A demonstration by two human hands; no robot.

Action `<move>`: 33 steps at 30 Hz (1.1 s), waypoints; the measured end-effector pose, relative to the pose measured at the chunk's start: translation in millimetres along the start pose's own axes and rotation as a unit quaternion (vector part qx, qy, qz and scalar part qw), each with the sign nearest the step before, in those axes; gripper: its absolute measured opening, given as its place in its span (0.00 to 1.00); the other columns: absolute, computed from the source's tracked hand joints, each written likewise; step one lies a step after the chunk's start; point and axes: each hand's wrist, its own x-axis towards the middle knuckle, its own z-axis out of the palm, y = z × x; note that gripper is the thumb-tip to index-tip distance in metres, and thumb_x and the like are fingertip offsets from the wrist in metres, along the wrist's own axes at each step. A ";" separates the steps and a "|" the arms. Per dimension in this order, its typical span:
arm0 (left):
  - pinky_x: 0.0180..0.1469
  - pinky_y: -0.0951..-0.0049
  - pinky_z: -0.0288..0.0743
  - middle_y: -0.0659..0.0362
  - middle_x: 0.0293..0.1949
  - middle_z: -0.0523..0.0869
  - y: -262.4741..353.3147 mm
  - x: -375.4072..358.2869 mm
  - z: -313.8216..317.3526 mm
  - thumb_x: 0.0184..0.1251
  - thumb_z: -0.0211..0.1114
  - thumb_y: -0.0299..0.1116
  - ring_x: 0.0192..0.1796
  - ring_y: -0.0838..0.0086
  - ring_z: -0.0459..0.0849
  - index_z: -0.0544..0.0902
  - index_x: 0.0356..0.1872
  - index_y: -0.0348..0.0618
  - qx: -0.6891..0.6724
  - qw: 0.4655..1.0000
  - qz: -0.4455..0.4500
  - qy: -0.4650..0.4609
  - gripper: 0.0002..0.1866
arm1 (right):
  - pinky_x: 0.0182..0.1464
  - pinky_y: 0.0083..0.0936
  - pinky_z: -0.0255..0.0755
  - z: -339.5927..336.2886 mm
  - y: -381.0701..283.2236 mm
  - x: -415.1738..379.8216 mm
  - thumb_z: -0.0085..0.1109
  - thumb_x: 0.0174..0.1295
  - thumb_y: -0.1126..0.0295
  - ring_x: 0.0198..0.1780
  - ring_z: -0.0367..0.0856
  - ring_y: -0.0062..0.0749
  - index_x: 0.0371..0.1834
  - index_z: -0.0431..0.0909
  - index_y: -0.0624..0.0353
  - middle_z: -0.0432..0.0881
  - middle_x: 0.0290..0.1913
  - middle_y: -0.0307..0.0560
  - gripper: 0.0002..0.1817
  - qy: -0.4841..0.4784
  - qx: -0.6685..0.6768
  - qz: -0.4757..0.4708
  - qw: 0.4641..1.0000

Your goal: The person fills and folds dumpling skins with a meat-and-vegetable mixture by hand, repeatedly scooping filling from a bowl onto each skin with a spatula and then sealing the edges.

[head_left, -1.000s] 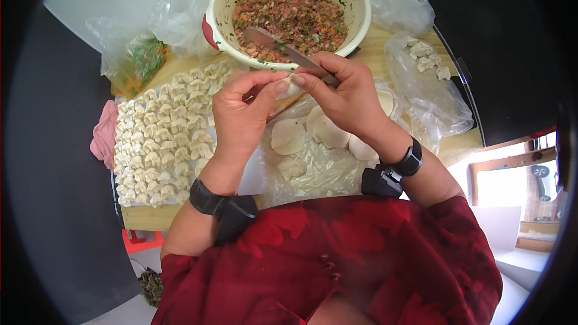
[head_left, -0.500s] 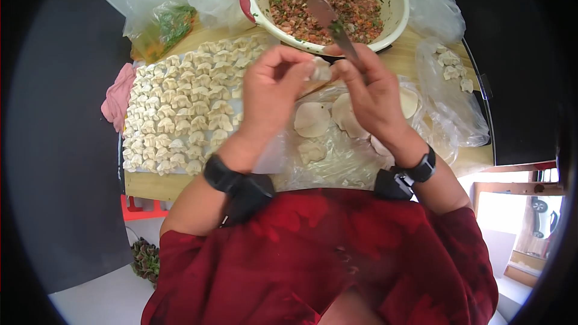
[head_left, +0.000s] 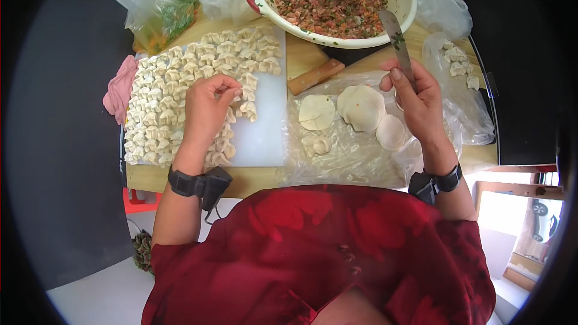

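Note:
My left hand (head_left: 209,105) is over the right part of the dumpling rows, thumb and fingertips pinched at the edge of a folded dumpling (head_left: 247,94). Many white dumplings (head_left: 171,93) lie in rows on a white board (head_left: 268,126). In my right hand (head_left: 421,99) is a knife (head_left: 397,39) with a flat, round-tipped blade flecked with green, pointing up toward the bowl. Below and left of that hand, round dough wrappers (head_left: 361,108) lie on clear plastic sheeting (head_left: 355,165). One crumpled dough piece (head_left: 316,144) sits at their lower left.
A large cream bowl (head_left: 355,42) of minced filling (head_left: 331,0) stands at the back. Before it lies a wooden rolling pin (head_left: 316,76). A plastic bag with greens (head_left: 174,17) is at back left, a pink cloth (head_left: 119,91) at left, bagged dumplings (head_left: 457,60) at right.
My left hand has gone left from the middle to the dumpling rows, carrying the dumpling both hands were pinching. My right hand has moved right with the knife. The rolling pin is now uncovered.

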 end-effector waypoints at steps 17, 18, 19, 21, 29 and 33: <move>0.54 0.67 0.60 0.65 0.36 0.85 7.6 -23.0 -5.1 0.45 0.75 0.28 0.44 0.69 0.79 0.85 0.34 0.50 0.191 0.956 0.217 -0.044 0.12 | 0.33 0.10 0.59 -31.2 3.5 -17.2 0.53 0.72 0.70 0.30 0.67 0.08 0.47 0.80 0.57 0.79 0.32 0.31 0.08 0.056 -0.013 0.019 0.998; 0.53 0.66 0.60 0.65 0.36 0.85 7.8 -23.8 -5.0 0.45 0.74 0.28 0.44 0.68 0.79 0.85 0.34 0.50 0.201 0.953 0.223 -0.032 0.12 | 0.35 0.11 0.61 -31.9 4.0 -17.9 0.52 0.72 0.70 0.32 0.69 0.09 0.47 0.80 0.58 0.79 0.32 0.32 0.08 0.054 -0.031 0.017 0.998; 0.52 0.66 0.60 0.65 0.36 0.84 8.1 -25.0 -4.4 0.45 0.74 0.28 0.44 0.68 0.79 0.85 0.34 0.50 0.210 0.950 0.229 -0.020 0.12 | 0.36 0.12 0.63 -33.2 4.6 -19.0 0.52 0.72 0.71 0.33 0.70 0.10 0.47 0.80 0.58 0.79 0.32 0.32 0.08 0.052 -0.051 0.017 0.997; 0.52 0.65 0.60 0.64 0.36 0.84 7.6 -24.5 -4.3 0.46 0.74 0.28 0.44 0.68 0.79 0.85 0.34 0.49 0.220 0.949 0.225 -0.017 0.12 | 0.38 0.13 0.64 -35.9 6.6 -19.6 0.51 0.71 0.72 0.34 0.71 0.12 0.46 0.80 0.59 0.79 0.32 0.33 0.08 0.052 -0.057 0.011 0.997; 0.52 0.66 0.61 0.62 0.35 0.84 34.0 -25.7 3.1 0.50 0.73 0.29 0.44 0.67 0.79 0.84 0.33 0.48 0.206 0.952 0.225 0.022 0.08 | 0.36 0.21 0.69 -42.7 24.3 -41.6 0.58 0.63 0.70 0.31 0.75 0.19 0.42 0.82 0.60 0.77 0.25 0.39 0.08 0.006 -0.226 0.068 0.972; 0.51 0.68 0.62 0.62 0.35 0.85 46.3 -23.0 7.2 0.53 0.73 0.29 0.43 0.67 0.80 0.85 0.32 0.47 0.169 0.956 0.241 -0.003 0.06 | 0.32 0.27 0.69 -45.5 25.1 -50.7 0.66 0.54 0.65 0.27 0.75 0.27 0.40 0.83 0.58 0.76 0.22 0.44 0.13 -0.009 -0.327 0.160 0.931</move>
